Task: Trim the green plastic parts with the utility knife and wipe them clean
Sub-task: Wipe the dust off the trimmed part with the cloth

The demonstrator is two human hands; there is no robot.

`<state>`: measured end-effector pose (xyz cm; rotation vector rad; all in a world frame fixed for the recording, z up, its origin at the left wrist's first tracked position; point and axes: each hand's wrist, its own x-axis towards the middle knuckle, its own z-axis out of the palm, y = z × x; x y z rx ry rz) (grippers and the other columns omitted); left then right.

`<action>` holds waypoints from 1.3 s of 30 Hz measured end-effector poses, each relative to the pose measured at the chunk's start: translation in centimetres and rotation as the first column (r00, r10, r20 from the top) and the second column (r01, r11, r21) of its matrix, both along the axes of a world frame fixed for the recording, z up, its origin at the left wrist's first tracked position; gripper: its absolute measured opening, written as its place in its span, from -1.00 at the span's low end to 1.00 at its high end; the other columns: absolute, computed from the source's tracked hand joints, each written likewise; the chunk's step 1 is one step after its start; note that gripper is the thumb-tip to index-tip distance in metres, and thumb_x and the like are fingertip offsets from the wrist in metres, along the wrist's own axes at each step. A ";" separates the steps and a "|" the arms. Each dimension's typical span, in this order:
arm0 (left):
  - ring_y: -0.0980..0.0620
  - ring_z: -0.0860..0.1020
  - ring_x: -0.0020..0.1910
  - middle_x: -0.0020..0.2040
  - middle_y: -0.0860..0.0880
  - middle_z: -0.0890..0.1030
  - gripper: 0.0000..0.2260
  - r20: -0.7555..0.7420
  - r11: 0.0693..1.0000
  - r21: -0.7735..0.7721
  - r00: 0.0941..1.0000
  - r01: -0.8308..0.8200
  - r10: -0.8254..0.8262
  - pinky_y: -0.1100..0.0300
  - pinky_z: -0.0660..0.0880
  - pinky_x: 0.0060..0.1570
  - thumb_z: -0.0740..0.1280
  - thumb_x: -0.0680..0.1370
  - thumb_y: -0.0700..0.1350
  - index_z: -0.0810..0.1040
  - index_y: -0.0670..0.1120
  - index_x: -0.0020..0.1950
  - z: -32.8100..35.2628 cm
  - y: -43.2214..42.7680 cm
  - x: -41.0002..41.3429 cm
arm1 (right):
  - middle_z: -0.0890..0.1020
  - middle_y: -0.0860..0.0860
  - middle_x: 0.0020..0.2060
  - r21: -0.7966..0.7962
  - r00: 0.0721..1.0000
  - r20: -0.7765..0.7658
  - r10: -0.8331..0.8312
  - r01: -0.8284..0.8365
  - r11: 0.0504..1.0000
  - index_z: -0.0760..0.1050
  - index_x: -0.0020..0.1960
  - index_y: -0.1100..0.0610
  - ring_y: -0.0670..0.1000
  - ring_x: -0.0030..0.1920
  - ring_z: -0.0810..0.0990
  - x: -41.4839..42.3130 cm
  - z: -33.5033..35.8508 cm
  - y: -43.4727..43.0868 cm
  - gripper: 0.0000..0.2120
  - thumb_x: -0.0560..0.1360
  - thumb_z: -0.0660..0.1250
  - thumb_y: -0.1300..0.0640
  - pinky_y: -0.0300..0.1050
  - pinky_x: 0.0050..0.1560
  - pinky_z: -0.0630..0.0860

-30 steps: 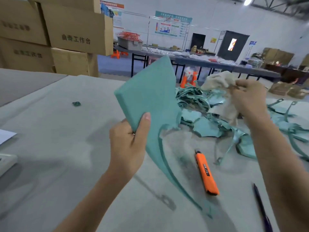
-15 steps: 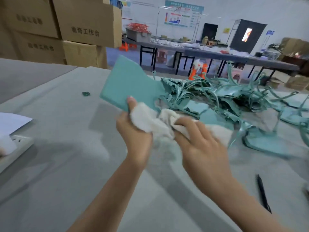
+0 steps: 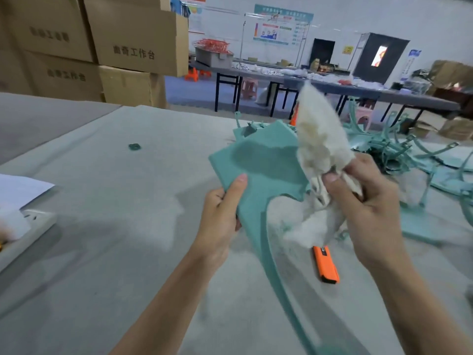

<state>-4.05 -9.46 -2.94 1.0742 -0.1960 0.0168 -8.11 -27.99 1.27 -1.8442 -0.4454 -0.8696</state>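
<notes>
My left hand (image 3: 220, 219) grips a flat green plastic part (image 3: 258, 165) by its lower left edge, thumb on its face, above the grey table. A long thin green strip hangs from the part toward the bottom of the view. My right hand (image 3: 368, 206) holds a white cloth (image 3: 320, 147) bunched up, one end sticking upward beside the part's right edge. The orange utility knife (image 3: 326, 265) lies on the table below the cloth, untouched. A pile of green plastic parts (image 3: 409, 155) lies at the right.
Stacked cardboard boxes (image 3: 133, 44) stand at the back left. A small green scrap (image 3: 134, 146) lies on the grey table (image 3: 102, 252). A white paper (image 3: 18, 190) and a white power strip (image 3: 35, 221) sit at the left edge. Long tables stand further back.
The cloth was pressed on the green part half a second ago; my right hand has lifted it off to the right. The knife is in view again.
</notes>
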 end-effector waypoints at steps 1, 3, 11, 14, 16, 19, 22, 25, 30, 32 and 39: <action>0.13 0.55 -0.44 -0.33 -0.01 0.65 -0.76 -0.009 0.998 -0.021 0.998 0.062 -0.063 0.29 0.45 -0.42 0.35 0.48 0.03 0.70 -0.07 -0.28 -0.2 0.0 -0.3 | 0.50 -0.03 -0.04 0.001 0.999 -0.005 0.040 -0.040 0.999 0.59 0.07 0.07 -0.21 -0.02 0.49 0.3 0.1 0.4 -0.83 0.56 0.28 0.26 -0.41 -0.01 0.37; 0.14 0.60 -0.38 -0.29 -0.01 0.68 -0.79 -0.020 0.981 -0.089 0.985 0.171 -0.174 0.31 0.50 -0.38 0.34 0.45 0.00 0.72 -0.07 -0.20 -0.6 0.2 -0.8 | 0.49 -0.01 -0.06 0.131 0.991 -0.048 0.128 -0.121 0.984 0.62 0.04 0.05 -0.16 -0.01 0.49 1.0 0.0 0.7 -0.81 0.57 0.27 0.24 -0.32 0.05 0.38; 0.16 0.44 -0.56 -0.53 0.04 0.50 -0.77 -0.091 0.950 0.011 0.946 0.312 -0.310 0.24 0.22 -0.47 0.43 0.39 0.04 0.64 -0.09 -0.35 -1.7 0.9 -2.1 | 0.49 0.08 -0.08 0.428 0.987 -0.108 0.115 -0.058 0.902 0.67 -0.03 0.01 0.11 0.00 0.46 2.7 -1.0 1.2 -0.84 0.49 0.33 0.17 0.20 0.07 0.37; 0.15 0.53 -0.52 -0.44 0.01 0.60 -0.80 -0.101 0.964 -0.111 0.962 0.241 -0.252 0.32 0.38 -0.50 0.43 0.46 -0.05 0.68 -0.11 -0.32 -1.5 0.3 -2.2 | 0.49 0.08 -0.09 0.414 0.989 -0.125 0.078 -0.019 0.910 0.64 0.01 0.07 0.08 -0.03 0.45 2.9 -1.5 1.6 -0.86 0.52 0.32 0.15 0.10 0.05 0.37; 0.14 0.55 -0.52 -0.44 0.00 0.60 -0.77 -0.131 0.976 -0.184 0.981 0.114 -0.140 0.36 0.43 -0.51 0.38 0.45 -0.06 0.67 -0.13 -0.36 -1.1 0.1 -1.9 | 0.55 0.10 -0.11 0.446 0.965 -0.172 0.198 -0.103 0.889 0.67 -0.02 0.06 0.00 -0.08 0.52 2.4 -2.5 2.4 -0.86 0.56 0.32 0.17 -0.02 0.00 0.46; 0.13 0.56 -0.51 -0.43 -0.02 0.61 -0.72 -0.166 0.978 -0.203 0.986 -0.044 0.010 0.36 0.45 -0.50 0.31 0.54 -0.10 0.66 -0.14 -0.33 -1.6 0.3 -1.4 | 0.70 -0.02 -0.16 0.576 0.891 -0.227 0.393 -0.203 0.792 0.72 -0.06 0.03 -0.12 -0.20 0.64 0.3 -3.7 2.8 -0.79 0.51 0.31 0.20 -0.23 -0.19 0.58; 0.16 0.54 -0.47 -0.39 0.02 0.62 -0.70 -0.240 0.933 -0.250 0.950 -0.259 0.199 0.33 0.45 -0.47 0.28 0.61 -0.11 0.63 -0.11 -0.30 -2.1 0.6 -0.4 | 0.71 -0.11 -0.26 0.442 0.789 -0.318 0.525 -0.367 0.819 0.73 -0.20 -0.01 -0.18 -0.24 0.68 -2.6 -4.5 1.7 -0.83 0.42 0.44 0.24 -0.34 -0.28 0.56; 0.20 0.29 -0.61 -0.57 0.11 0.36 -0.62 -0.222 0.865 -0.199 0.881 -0.461 0.418 0.36 0.24 -0.59 0.26 0.62 -0.09 0.42 -0.02 -0.41 -1.7 1.1 0.7 | 0.74 -0.04 -0.11 0.455 0.651 -0.441 0.618 -0.431 0.779 0.73 -0.07 0.11 -0.10 -0.08 0.70 -5.0 -4.8 1.3 -0.74 0.32 0.60 -0.02 -0.31 -0.10 0.56; 0.19 0.36 -0.55 -0.50 0.11 0.47 -0.68 -0.023 0.867 -0.090 0.871 -0.490 0.490 0.37 0.29 -0.56 0.32 0.59 -0.05 0.57 -0.03 -0.37 -1.5 -0.8 -0.7 | 0.62 0.14 0.24 0.741 0.756 -0.375 0.537 -0.103 0.663 0.55 0.29 0.15 0.14 0.20 0.62 -5.2 -5.5 2.5 -0.47 0.32 0.50 0.15 0.04 0.19 0.58; 0.17 0.46 -0.45 -0.36 0.08 0.60 -0.90 0.040 0.904 -0.078 0.905 -0.420 0.423 0.36 0.39 -0.48 0.42 0.49 -0.04 0.64 -0.03 -0.19 -1.4 -1.7 -1.5 | 0.70 0.10 0.06 0.775 0.850 -0.279 0.446 -0.075 0.628 0.63 0.08 0.07 0.05 0.00 0.69 -4.8 -4.6 3.4 -0.57 0.26 0.64 0.04 -0.08 -0.04 0.66; 0.12 0.64 -0.09 -0.06 0.08 0.69 -0.62 0.233 1.000 0.016 0.972 0.011 -0.015 0.23 0.56 -0.13 0.49 0.38 0.11 0.64 -0.02 0.13 -3.0 0.1 -3.7 | 0.70 -0.04 -0.16 0.742 0.990 -0.090 0.110 -0.007 0.670 0.60 -0.06 0.08 -0.12 -0.18 0.64 -3.2 -1.5 1.8 -0.91 0.48 0.33 0.15 -0.26 -0.17 0.60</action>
